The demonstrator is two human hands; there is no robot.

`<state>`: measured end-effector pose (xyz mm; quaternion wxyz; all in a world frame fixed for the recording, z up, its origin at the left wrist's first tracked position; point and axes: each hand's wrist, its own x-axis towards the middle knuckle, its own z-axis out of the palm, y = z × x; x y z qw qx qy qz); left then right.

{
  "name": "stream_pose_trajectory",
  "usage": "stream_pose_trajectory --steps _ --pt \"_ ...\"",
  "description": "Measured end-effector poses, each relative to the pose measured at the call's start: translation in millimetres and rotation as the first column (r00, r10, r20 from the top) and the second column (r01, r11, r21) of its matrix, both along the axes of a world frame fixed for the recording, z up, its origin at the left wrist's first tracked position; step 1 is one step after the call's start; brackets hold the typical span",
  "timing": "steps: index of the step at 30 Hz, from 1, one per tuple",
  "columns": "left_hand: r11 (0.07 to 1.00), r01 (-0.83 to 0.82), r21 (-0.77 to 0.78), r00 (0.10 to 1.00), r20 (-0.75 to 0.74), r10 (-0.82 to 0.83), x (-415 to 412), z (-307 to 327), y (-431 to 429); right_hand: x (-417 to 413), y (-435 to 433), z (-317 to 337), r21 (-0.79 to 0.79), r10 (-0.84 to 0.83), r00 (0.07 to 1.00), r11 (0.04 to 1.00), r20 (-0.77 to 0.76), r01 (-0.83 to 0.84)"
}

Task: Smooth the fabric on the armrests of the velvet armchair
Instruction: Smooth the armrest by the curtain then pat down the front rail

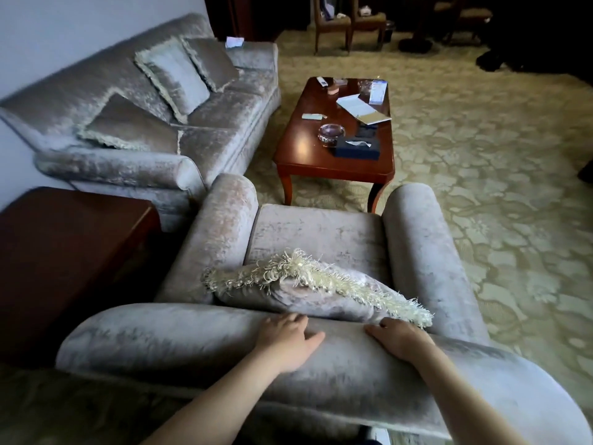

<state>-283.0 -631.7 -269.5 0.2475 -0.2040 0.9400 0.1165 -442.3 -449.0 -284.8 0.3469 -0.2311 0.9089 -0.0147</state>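
Observation:
I stand behind a grey velvet armchair (321, 232) and look down over its rolled backrest (179, 342). My left hand (285, 342) lies flat on top of the backrest, fingers spread. My right hand (401, 342) rests palm down on the same roll, a little to the right, holding nothing. A fringed velvet cushion (308, 293) leans against the inside of the backrest just beyond both hands. The left armrest (221, 226) and the right armrest (420, 239) run forward on either side of the seat, with neither hand on them.
A dark wooden side table (64, 258) stands to the left of the chair. Beyond it is a matching velvet sofa (218, 130) with cushions. A wooden coffee table (308, 152) carrying papers, a glass ashtray and a tissue box stands ahead on patterned carpet (481, 187).

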Motion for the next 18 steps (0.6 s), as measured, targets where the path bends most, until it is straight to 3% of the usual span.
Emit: stream_pose_trajectory --steps 4,10,13,16,18 --pt "0.998 -0.058 -0.019 0.998 -0.026 0.057 29.9 -2.9 -23.7 1.2 -0.6 -5.8 -0.017 -0.025 1.000 1.000 -0.011 0.025" --pt "0.982 -0.189 -0.008 0.981 0.048 0.189 48.8 0.0 -80.3 22.4 -39.5 -10.1 0.086 0.028 0.999 0.996 -0.016 -0.027" --pt "0.972 -0.233 -0.032 0.971 0.043 0.234 54.6 -5.9 -101.7 38.6 -68.7 -17.5 0.040 0.072 0.997 0.997 0.009 -0.073" --pt "0.976 -0.206 -0.066 0.978 0.027 0.208 55.7 -11.0 -105.3 18.7 -60.5 -18.1 0.010 0.021 0.999 1.000 0.038 -0.022" --pt "0.974 -0.208 -0.087 0.978 0.004 0.209 59.0 -15.2 -103.0 -5.4 -25.2 -18.0 0.077 -0.055 0.998 0.996 0.007 0.054"
